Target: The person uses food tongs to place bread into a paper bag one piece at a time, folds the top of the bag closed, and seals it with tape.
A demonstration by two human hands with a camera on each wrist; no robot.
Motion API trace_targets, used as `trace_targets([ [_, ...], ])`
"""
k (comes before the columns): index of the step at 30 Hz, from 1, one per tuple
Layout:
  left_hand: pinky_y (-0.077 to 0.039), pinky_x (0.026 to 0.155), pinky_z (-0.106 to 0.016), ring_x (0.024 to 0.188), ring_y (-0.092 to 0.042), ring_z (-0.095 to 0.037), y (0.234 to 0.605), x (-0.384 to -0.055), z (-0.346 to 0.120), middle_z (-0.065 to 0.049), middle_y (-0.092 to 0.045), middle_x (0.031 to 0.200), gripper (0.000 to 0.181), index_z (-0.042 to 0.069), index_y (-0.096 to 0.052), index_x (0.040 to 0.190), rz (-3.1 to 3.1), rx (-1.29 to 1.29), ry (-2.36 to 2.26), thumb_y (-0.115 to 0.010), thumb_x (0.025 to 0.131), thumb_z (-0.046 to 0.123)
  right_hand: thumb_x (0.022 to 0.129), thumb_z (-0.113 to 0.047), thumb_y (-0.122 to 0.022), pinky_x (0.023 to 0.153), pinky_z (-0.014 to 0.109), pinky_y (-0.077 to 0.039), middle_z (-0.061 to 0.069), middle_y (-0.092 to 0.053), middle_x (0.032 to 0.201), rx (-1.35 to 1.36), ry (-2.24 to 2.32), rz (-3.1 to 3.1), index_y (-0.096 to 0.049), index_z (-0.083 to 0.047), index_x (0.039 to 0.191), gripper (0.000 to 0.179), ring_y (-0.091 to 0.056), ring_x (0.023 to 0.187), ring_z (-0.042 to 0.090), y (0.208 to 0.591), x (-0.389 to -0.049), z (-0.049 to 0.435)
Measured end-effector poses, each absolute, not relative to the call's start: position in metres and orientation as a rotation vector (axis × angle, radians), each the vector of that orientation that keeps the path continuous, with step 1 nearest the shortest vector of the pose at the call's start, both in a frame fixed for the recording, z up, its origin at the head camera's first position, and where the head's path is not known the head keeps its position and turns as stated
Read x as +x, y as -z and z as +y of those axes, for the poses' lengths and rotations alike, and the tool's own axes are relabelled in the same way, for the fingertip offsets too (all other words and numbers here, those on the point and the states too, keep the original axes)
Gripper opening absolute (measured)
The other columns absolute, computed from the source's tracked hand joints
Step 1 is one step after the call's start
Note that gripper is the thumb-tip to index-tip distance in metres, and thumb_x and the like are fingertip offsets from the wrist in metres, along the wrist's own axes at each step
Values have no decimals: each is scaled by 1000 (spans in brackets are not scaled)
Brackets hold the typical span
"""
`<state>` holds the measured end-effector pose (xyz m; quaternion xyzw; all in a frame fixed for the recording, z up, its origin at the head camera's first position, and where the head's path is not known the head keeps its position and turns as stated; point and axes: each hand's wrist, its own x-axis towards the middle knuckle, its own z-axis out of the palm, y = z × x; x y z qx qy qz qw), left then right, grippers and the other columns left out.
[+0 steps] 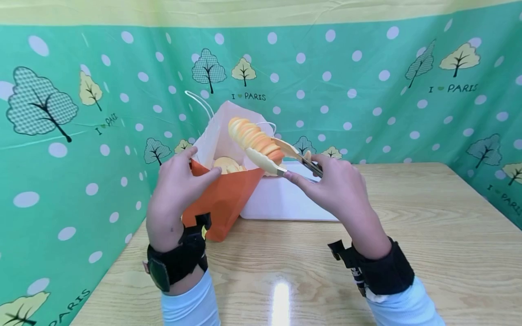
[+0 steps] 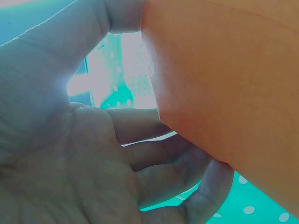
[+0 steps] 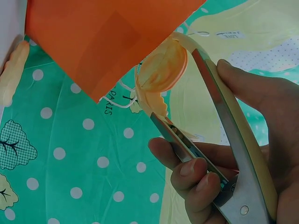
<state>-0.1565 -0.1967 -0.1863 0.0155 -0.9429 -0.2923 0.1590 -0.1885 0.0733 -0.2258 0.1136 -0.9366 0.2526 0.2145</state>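
My left hand [image 1: 175, 190] grips the left edge of an orange paper bag [image 1: 222, 199], thumb at the rim and fingers along the outer side. The bag leans with its mouth wide, showing a pale inside and a yellowish piece of bread [image 1: 228, 165] within. In my right hand [image 1: 336, 183] is a pair of tongs [image 3: 238, 144] with metal arms and cream-coloured tips. Between those tips sits a striped, golden bread roll [image 1: 254, 139], tilted over the bag's mouth. The right wrist view shows the roll's rounded end [image 3: 163, 67] partly hidden by the bag.
A white tray [image 1: 285, 199] lies on the wooden table [image 1: 428, 235] behind and right of the bag. Another piece of bread [image 3: 15, 72] shows at the left of the right wrist view. White string handles [image 1: 200, 103] rise from the bag. A green dotted cloth [image 1: 367, 113] hangs behind.
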Motion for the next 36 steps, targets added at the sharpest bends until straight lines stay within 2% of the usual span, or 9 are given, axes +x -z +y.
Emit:
trace_targets([
  [15, -47, 66, -36, 83, -51, -27, 187, -158, -199, -16, -53, 89, 77, 2, -28, 146, -2705, 32, 870, -60, 84, 36, 73, -71, -54, 44, 32, -27, 4, -48, 63, 324, -679, -2576, -65, -15, 117, 73, -42, 55, 20, 227, -190, 70],
  [22, -47, 65, -35, 80, -51, -26, 188, -160, -198, -15, -53, 87, 75, 3, -29, 145, -2696, 36, 866, -60, 84, 34, 73, -70, -56, 46, 33, -32, 2, -54, 66, 336, -677, -2570, -65, -16, 118, 70, -46, 59, 20, 228, -190, 68],
  [36, -48, 67, -37, 85, -51, -28, 186, -157, -199, -17, -54, 91, 79, 2, -27, 146, -2711, 36, 868, -60, 84, 38, 73, -70, -56, 45, 32, -31, 2, -52, 64, 332, -676, -2588, -65, -15, 118, 72, -45, 57, 19, 227, -189, 69],
])
